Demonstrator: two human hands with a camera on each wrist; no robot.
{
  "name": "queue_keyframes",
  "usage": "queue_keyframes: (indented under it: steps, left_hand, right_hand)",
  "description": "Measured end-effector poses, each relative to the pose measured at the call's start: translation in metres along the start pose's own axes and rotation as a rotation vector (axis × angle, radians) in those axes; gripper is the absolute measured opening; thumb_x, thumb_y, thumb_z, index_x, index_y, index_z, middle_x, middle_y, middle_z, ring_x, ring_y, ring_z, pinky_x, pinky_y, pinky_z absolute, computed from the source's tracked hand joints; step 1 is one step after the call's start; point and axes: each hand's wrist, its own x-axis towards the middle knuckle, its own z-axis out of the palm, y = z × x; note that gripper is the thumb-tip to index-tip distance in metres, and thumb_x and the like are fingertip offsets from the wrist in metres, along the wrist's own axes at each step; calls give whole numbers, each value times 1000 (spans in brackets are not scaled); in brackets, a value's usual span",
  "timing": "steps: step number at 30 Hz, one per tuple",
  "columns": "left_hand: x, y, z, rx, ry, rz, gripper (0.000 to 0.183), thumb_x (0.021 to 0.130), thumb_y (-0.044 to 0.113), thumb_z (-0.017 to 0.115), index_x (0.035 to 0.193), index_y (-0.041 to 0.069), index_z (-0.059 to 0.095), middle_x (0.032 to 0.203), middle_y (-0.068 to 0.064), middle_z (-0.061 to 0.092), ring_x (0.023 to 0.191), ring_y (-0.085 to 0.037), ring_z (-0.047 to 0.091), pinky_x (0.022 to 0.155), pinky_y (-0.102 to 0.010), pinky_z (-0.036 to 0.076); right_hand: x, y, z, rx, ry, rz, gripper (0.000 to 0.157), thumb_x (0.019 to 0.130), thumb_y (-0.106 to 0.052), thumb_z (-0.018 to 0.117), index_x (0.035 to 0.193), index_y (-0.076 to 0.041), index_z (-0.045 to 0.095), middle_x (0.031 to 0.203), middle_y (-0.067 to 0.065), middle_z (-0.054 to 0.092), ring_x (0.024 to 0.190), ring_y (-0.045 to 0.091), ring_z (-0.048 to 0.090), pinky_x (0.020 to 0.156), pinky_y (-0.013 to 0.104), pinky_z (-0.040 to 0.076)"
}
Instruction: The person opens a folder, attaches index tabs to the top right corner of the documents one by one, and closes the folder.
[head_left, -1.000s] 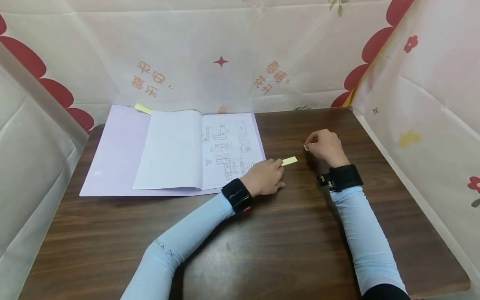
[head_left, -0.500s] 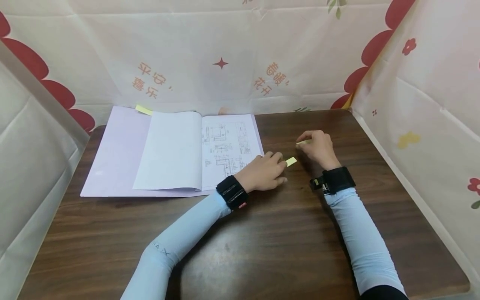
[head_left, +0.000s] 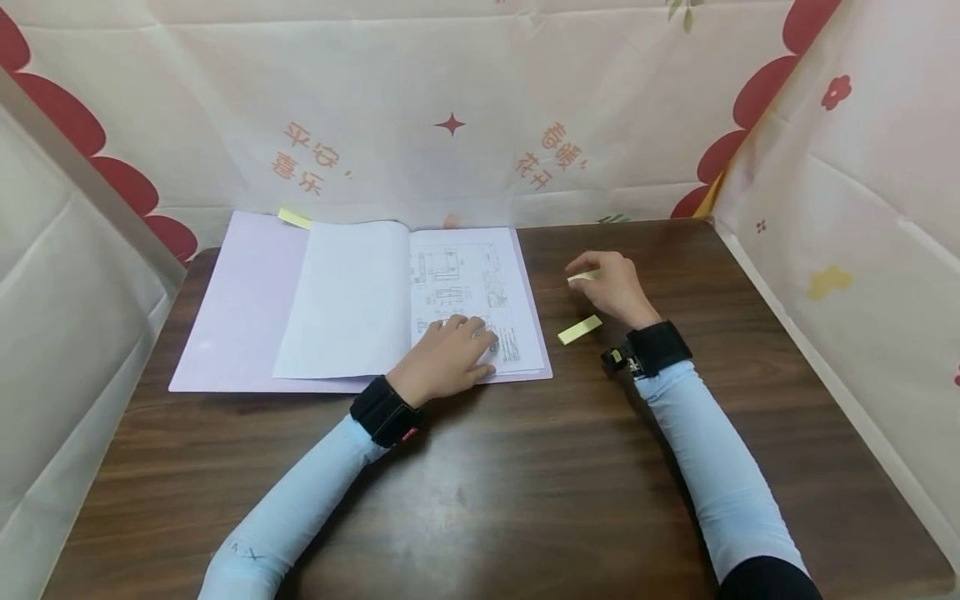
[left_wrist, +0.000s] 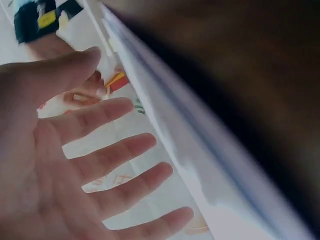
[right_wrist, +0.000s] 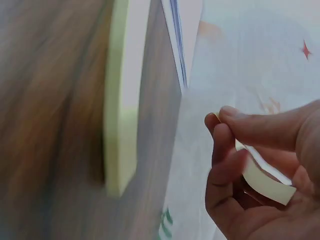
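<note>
Yellow paper strip (head_left: 584, 276) in the right hand (head_left: 613, 286), off to the right of the open booklet (head_left: 345, 308), and look at that grip! Thumb and finger close narrow on one end, while the loose end bows back toward the palm in the right wrist view. Pinching just an end probably leaves most of the strip unhandled, and paper that thin would likely curl just so with little to support it. Nearer the person, at a slant on the table (head_left: 450, 500), lies the yellow pad (head_left: 579, 330), in the gap beside the booklet and apart from it; close up it has a stack's thickness, and that spot presumably keeps it within easy reach of either hand. Across to the left hand (head_left: 446, 354), and it's a wide one: fingers spread, nearly straight, nothing in them, over the lower part of the drawing page (head_left: 491, 267). Steadying the sheet, perhaps? Cannot tell whether it touches. Up at the top edge of the lavender cover (head_left: 225, 333) sits another yellow slip (head_left: 295, 219), just beside the blank page, maybe put at the margin so the paper doesn't hide it.
</note>
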Motion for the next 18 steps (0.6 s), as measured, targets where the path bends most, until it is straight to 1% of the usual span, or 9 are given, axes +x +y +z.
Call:
queue_keyframes:
  steps: [2,4,6,9,13,18]
  left_hand:
    - [-2,-1,2,-8,-25,-4,48,101,45,64,144,24,59,152,-9,53,141,-35,48,110,-61,44]
    - [-2,-2,4,-16,-47,-13,49,100,44,65,145,26,59,155,-8,52,142,-35,47,109,-62,45]
    - [-3,-3,4,-26,-68,-27,49,99,43,66,145,28,59,157,-7,50,144,-34,45,108,-62,45]
    - [-4,-2,4,-46,-98,-28,49,100,42,66,146,28,58,159,-8,48,146,-35,43,107,-62,47]
    - [-5,0,1,-71,-117,-24,49,100,40,65,146,26,58,159,-9,48,147,-37,43,107,-64,47]
    - [-5,2,-2,-84,-129,-27,49,100,39,66,146,25,57,159,-9,48,146,-37,43,107,-64,46]
  right_hand:
    - [13,-5,5,26,-19,27,18,98,-14,71,113,-7,74,132,17,68,113,33,56,97,51,44]
    - [30,-10,11,66,-39,52,15,97,-16,72,109,-8,75,124,16,69,109,32,59,92,47,46]
    - [49,-13,17,119,-60,74,14,96,-17,72,107,-7,74,115,15,70,104,30,62,88,42,47]
    - [76,-14,28,213,-84,102,17,95,-15,72,108,-4,72,108,14,69,96,28,64,83,37,50]
    - [105,-16,43,306,-75,161,22,94,-14,73,113,-3,71,110,12,67,95,25,63,83,32,52]
    - [129,-21,55,368,-45,231,24,94,-11,73,116,-1,74,117,13,68,95,22,65,83,27,55]
